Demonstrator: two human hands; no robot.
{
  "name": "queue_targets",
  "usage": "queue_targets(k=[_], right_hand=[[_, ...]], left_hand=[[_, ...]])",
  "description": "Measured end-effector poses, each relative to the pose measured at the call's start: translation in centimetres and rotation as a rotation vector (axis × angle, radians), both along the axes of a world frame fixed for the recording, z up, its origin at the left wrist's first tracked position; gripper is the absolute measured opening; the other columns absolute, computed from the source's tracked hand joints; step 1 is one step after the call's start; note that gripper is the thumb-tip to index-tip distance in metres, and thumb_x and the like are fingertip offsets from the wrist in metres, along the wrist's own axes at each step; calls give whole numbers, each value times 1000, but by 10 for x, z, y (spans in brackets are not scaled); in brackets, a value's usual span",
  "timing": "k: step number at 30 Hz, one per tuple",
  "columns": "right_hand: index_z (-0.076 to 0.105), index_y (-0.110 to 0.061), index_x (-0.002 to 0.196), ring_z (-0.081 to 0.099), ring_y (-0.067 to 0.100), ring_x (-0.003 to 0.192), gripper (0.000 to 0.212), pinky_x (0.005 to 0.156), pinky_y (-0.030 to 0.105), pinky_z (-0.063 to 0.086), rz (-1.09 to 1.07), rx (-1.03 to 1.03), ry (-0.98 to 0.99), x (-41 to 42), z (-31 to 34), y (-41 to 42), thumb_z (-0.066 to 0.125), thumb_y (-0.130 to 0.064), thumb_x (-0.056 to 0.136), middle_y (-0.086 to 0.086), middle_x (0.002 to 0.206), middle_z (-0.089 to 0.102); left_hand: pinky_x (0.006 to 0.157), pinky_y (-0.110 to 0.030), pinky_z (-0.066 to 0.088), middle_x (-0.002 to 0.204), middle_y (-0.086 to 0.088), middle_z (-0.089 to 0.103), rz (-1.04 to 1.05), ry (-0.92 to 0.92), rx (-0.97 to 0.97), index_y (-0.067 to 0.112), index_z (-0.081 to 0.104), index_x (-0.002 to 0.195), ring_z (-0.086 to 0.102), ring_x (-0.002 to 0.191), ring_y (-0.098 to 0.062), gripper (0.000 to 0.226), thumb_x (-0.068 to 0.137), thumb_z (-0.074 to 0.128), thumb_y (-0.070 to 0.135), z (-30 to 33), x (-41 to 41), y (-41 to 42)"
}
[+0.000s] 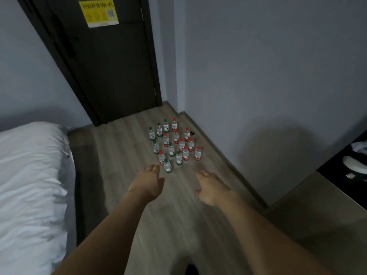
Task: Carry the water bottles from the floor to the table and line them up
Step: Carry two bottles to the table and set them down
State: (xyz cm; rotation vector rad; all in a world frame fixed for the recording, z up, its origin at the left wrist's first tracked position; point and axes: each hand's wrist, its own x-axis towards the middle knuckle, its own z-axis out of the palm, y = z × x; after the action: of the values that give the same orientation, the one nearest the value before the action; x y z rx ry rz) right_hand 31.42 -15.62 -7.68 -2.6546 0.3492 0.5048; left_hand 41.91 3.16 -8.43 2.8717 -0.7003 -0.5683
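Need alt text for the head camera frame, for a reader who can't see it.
Both bare hands, left hand and right hand, reach forward, open and holding nothing, toward a cluster of upright water bottles with red and green caps on the wooden floor. A dark door stands behind the bottles and a white-sheeted bed lies at left.

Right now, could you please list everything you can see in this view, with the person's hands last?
water bottles: about seventeen, clear with red or green caps, standing clustered on the floor near the corner.
small dark object: one, black, on the floor by the wall behind the bottles.
door: one, dark brown, shut, ahead.
Wi-Fi notice: one, yellow, on the door.
bed: one, white bedding, left.
table: one, grey-brown, right.
left hand: open, reaching toward the bottles.
right hand: open, reaching likewise.
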Motion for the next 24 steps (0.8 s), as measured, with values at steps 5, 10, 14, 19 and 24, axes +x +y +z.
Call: queue_targets(k=[5, 10, 14, 19, 24], right_hand=[[25, -13, 151, 28, 27, 142, 70, 117, 36, 25, 5, 17, 25, 93, -15, 6, 56, -32, 93, 7, 156, 29], [28, -16, 150, 37, 27, 137, 71, 113, 38, 33, -51, 33, 3, 185, -31, 11, 61, -34, 89, 6, 152, 38], [33, -19, 148, 43, 24, 132, 68, 108, 35, 37, -97, 43, -19, 245, -31, 13, 61, -31, 88, 4, 147, 44], [41, -19, 139, 47, 26, 125, 53, 99, 34, 42, -141, 51, 1, 313, -37, -12, 58, -27, 90, 4, 141, 47], [40, -15, 140, 46, 27, 126, 51, 101, 38, 41, -149, 83, 61, 383, -67, -56, 57, -25, 92, 6, 143, 44]], left_hand=[[116, -37, 28, 158, -15, 29, 20, 41, 9, 6, 25, 153, 30, 143, -33, 62, 103, 41, 38, -14, 87, 14], [115, -37, 29, 157, -15, 31, -42, 48, 21, 7, 26, 152, 31, 142, -32, 62, 101, 43, 37, -28, 195, 22], [114, -38, 30, 157, -15, 31, -72, 41, 29, 7, 27, 153, 33, 141, -33, 62, 101, 43, 37, -27, 285, 18], [110, -38, 35, 153, -13, 37, -120, 84, 9, 10, 30, 151, 38, 137, -32, 58, 100, 44, 34, -40, 357, -17], [105, -38, 38, 150, -9, 41, -166, 113, 30, 14, 32, 150, 43, 133, -29, 57, 99, 45, 36, -72, 414, -52]])
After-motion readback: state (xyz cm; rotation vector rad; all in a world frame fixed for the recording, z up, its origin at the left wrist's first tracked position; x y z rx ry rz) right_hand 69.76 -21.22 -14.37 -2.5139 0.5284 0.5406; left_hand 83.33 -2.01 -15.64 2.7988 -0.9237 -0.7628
